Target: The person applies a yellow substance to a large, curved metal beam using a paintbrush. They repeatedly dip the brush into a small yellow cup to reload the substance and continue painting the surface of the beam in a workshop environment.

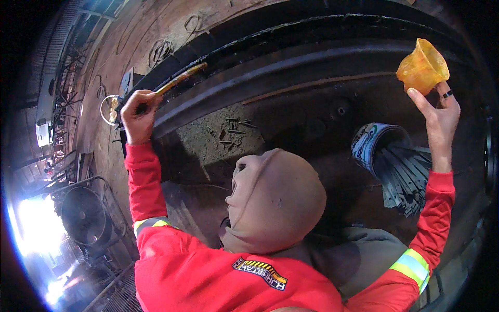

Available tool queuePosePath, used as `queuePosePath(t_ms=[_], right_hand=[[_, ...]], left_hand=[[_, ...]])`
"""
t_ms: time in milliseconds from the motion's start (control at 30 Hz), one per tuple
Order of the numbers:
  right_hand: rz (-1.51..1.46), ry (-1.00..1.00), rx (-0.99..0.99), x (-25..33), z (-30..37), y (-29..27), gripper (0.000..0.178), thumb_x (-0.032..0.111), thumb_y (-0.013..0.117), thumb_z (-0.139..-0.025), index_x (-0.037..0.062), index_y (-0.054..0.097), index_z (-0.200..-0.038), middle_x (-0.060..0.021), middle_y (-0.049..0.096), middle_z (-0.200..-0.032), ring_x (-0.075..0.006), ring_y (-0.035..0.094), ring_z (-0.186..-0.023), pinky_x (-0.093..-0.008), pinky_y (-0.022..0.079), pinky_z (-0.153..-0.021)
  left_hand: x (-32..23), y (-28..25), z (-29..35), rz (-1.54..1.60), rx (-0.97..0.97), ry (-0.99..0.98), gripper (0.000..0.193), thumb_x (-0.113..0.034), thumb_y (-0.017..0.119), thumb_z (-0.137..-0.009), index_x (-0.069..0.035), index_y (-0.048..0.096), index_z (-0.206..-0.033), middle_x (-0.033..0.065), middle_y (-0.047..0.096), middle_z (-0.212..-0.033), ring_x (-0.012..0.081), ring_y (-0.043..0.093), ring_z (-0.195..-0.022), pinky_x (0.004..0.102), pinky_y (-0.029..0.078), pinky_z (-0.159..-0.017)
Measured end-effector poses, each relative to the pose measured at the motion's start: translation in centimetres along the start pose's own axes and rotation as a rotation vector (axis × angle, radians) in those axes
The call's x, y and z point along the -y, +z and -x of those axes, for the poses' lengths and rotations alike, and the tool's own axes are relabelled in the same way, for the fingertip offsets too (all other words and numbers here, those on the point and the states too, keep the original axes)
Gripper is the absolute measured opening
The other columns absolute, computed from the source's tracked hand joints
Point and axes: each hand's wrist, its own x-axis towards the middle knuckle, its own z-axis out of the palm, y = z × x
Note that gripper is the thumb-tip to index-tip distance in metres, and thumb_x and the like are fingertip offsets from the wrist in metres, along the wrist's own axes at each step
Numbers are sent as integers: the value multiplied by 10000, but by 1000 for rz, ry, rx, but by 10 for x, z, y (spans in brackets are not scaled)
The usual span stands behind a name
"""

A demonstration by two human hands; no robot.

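My left hand point(139, 115), at the upper left, is closed around a slim yellow stick-like tool point(179, 79). Its far end is thicker and points right, over the dark steel beam point(291, 65); I cannot make out what kind of tool it is. At the upper right, my right hand point(441, 112) grips the base of a yellow-orange, translucent, wrinkled cup point(423, 65) between thumb and fingers. The cup is raised above the beam's right part with its wide mouth tilted up and to the right; its inside is mostly hidden.
A blue-and-white bucket point(366, 148) lies tipped with several flat metal strips point(403, 179) sticking out. Small metal scraps point(234, 130) lie on gritty ground. A white-rimmed container point(105, 110) sits beside my left hand. Wire coils point(161, 52) are beyond the beam, and a fan point(83, 216) stands left.
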Motion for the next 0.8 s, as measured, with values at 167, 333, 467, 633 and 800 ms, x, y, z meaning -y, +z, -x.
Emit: queuePosePath(t_ms=[167, 333, 467, 633, 800], right_hand=[[19, -9, 8, 1, 1, 1, 426, 192, 818, -793, -2, 676, -1145, -61, 711, -1079, -148, 632, -1037, -307, 430, -997], [9, 12, -24, 4, 2, -1, 429, 197, 819, -791, 7, 677, -1148, -63, 711, -1081, -148, 631, -1036, -315, 427, -999], [17, 13, -16, 1, 0, -1, 423, 189, 817, -792, 7, 677, -1148, -61, 710, -1086, -146, 632, -1030, -313, 434, -990], [28, -10, -12, 6, 2, 5, 417, 191, 814, -793, 11, 679, -1144, -56, 711, -1079, -145, 629, -1030, -305, 436, -985], [33, -6, -28, 5, 1, -2, 407, 189, 814, -793, 10, 682, -1134, -60, 711, -1069, -143, 628, -1017, -305, 442, -973]], left_hand=[[17, 17, -13, -60, 2, -44, 136, 84, 746, -798, 31, 635, -855, 39, 648, -827, 90, 590, -800, 228, 477, -744], [0, 6, -5, -94, -37, -41, 125, 78, 745, -810, 26, 642, -859, 39, 662, -836, 82, 597, -799, 231, 488, -744], [-14, 18, -1, -210, 6, 12, 143, 48, 756, -798, 26, 616, -815, 58, 631, -753, 95, 579, -713, 244, 463, -663], [-11, 55, -29, -207, -28, 168, 174, 14, 776, -779, 29, 604, -803, 107, 639, -735, 166, 606, -653, 263, 474, -640], [-18, 63, -27, -206, -44, 53, 163, 0, 780, -789, 29, 622, -817, 91, 664, -745, 97, 590, -682, 251, 481, -653]])
